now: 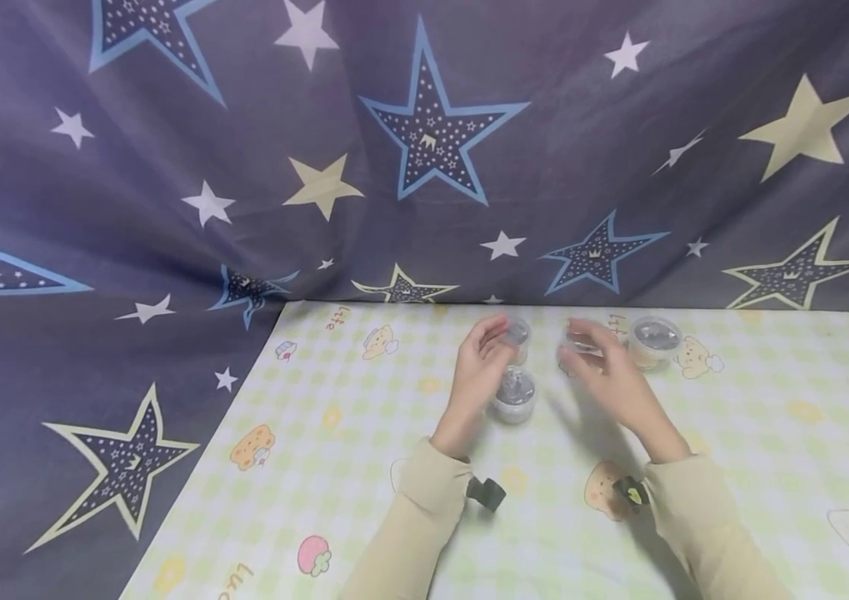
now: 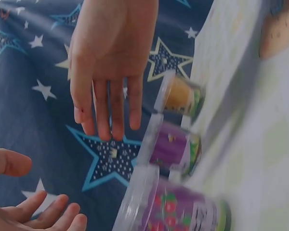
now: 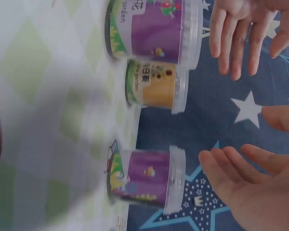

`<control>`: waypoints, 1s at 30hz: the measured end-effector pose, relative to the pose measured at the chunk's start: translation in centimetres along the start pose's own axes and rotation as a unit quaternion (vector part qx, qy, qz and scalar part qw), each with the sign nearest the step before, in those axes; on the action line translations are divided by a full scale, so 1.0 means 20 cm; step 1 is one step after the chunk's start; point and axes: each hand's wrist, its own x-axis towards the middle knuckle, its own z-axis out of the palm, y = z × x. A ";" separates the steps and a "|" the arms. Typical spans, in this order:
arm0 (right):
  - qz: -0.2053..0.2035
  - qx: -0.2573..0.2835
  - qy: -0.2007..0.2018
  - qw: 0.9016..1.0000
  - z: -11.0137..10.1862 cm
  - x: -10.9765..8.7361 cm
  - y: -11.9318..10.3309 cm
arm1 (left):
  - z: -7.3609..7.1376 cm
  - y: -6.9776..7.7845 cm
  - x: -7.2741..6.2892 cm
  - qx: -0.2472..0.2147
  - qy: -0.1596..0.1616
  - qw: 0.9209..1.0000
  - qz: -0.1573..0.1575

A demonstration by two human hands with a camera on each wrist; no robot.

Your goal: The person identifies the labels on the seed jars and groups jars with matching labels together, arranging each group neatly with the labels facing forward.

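Observation:
Four small plastic cups with clear lids stand upright on the table. My left hand (image 1: 478, 371), fingers loosely extended, is beside the front-left cup (image 1: 516, 400) and the back-left cup (image 1: 517, 337). My right hand (image 1: 615, 387) hovers by the middle cup (image 1: 577, 354), which it partly covers in the head view. The far-right cup (image 1: 655, 343) stands just beyond that hand. In the right wrist view, my right hand (image 3: 260, 183) has relaxed fingers apart from the lid of a purple-labelled cup (image 3: 151, 175); an orange-labelled cup (image 3: 156, 84) stands farther up. Neither hand holds anything.
A pale green checked cloth (image 1: 364, 500) with cartoon prints covers the table. A dark star-patterned curtain (image 1: 244, 100) hangs behind the table's back edge and along its left side. Black bands (image 1: 486, 493) show at the sleeve cuffs.

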 end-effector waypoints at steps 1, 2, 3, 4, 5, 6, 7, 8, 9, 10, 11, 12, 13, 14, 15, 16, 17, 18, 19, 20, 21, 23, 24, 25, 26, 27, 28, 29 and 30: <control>0.000 -0.001 0.002 1.000 -0.01 -0.01 0.00 | 0.02 0.00 -0.01 0.003 -0.006 1.000 0.003; 0.000 0.001 0.003 1.000 -0.02 -0.01 0.01 | 0.03 0.01 -0.01 0.008 -0.012 1.000 0.003; 0.001 0.002 0.005 1.000 -0.03 -0.02 0.01 | 0.04 0.01 -0.02 0.012 -0.018 1.000 0.003; 0.003 0.002 0.005 1.000 -0.04 -0.03 0.02 | 0.06 0.01 -0.02 0.016 -0.024 1.000 0.001; 0.005 0.002 0.005 1.000 -0.05 -0.03 0.02 | 0.07 0.01 -0.03 0.018 -0.031 0.999 -0.001; 0.006 0.001 0.005 1.000 -0.05 -0.04 0.03 | 0.08 0.01 -0.03 0.017 -0.038 0.999 -0.005; 0.008 -0.001 0.006 1.000 -0.06 -0.04 0.03 | 0.09 0.01 -0.03 0.014 -0.044 0.999 -0.012; 0.008 -0.005 0.007 1.000 -0.07 -0.05 0.04 | 0.10 0.01 -0.03 0.013 -0.049 0.998 -0.022; 0.007 -0.009 0.010 1.000 -0.07 -0.05 0.05 | 0.11 0.01 -0.04 0.010 -0.055 0.998 -0.032; 0.006 -0.013 0.013 1.000 -0.08 -0.05 0.05 | 0.12 0.00 -0.03 0.005 -0.060 0.997 -0.040; 0.004 -0.015 0.016 1.000 -0.09 -0.06 0.06 | 0.13 0.00 -0.03 -0.001 -0.064 0.997 -0.049; 0.002 -0.017 0.018 1.000 -0.09 -0.06 0.06 | 0.14 0.00 -0.03 -0.005 -0.066 0.996 -0.056; 0.002 -0.020 0.021 1.000 -0.09 -0.06 0.07 | 0.15 -0.01 -0.03 -0.008 -0.067 0.996 -0.060; 0.003 -0.020 0.023 1.000 -0.10 -0.07 0.07 | 0.16 -0.01 -0.03 -0.010 -0.067 0.996 -0.064; 0.005 -0.021 0.025 0.999 -0.11 -0.07 0.07 | 0.17 -0.01 -0.02 -0.014 -0.066 0.996 -0.067; 0.009 -0.021 0.025 0.999 -0.11 -0.07 0.08 | 0.18 -0.02 -0.02 -0.016 -0.063 0.995 -0.071; 0.014 -0.022 0.026 0.999 -0.12 -0.07 0.08 | 0.20 -0.02 -0.02 -0.018 -0.062 0.995 -0.077; 0.019 -0.024 0.026 0.999 -0.13 -0.08 0.09 | 0.21 -0.02 -0.01 -0.025 -0.061 0.994 -0.082; 0.026 -0.027 0.025 0.999 -0.13 -0.08 0.09 | 0.23 -0.02 -0.01 -0.032 -0.060 0.994 -0.089; 0.032 -0.029 0.024 0.999 -0.14 -0.08 0.09 | 0.24 -0.02 0.00 -0.037 -0.059 0.993 -0.096; 0.038 -0.033 0.023 0.998 -0.15 -0.08 0.10 | 0.26 -0.02 0.00 -0.043 -0.058 0.992 -0.101; 0.050 -0.038 0.020 0.998 -0.16 -0.09 0.11 | 0.29 -0.02 0.00 -0.050 -0.054 0.991 -0.111; 0.055 -0.040 0.019 0.997 -0.16 -0.09 0.11 | 0.31 -0.02 0.00 -0.051 -0.050 0.991 -0.110; 0.061 -0.042 0.017 0.997 -0.17 -0.09 0.11 | 0.33 -0.02 0.00 -0.050 -0.047 0.991 -0.111; 0.066 -0.045 0.016 0.997 -0.17 -0.09 0.12 | 0.34 -0.02 0.00 -0.049 -0.044 0.992 -0.111; 0.071 -0.047 0.013 0.996 -0.17 -0.09 0.12 | 0.36 -0.02 0.00 -0.049 -0.040 0.992 -0.109; 0.075 -0.047 0.010 0.996 -0.18 -0.09 0.12 | 0.37 -0.02 0.00 -0.050 -0.035 0.992 -0.108; 0.080 -0.047 0.006 0.996 -0.18 -0.09 0.13 | 0.38 -0.03 0.00 -0.049 -0.030 0.993 -0.104; 0.086 -0.044 0.003 0.995 -0.18 -0.09 0.13 | 0.40 -0.04 0.01 -0.050 -0.023 0.993 -0.100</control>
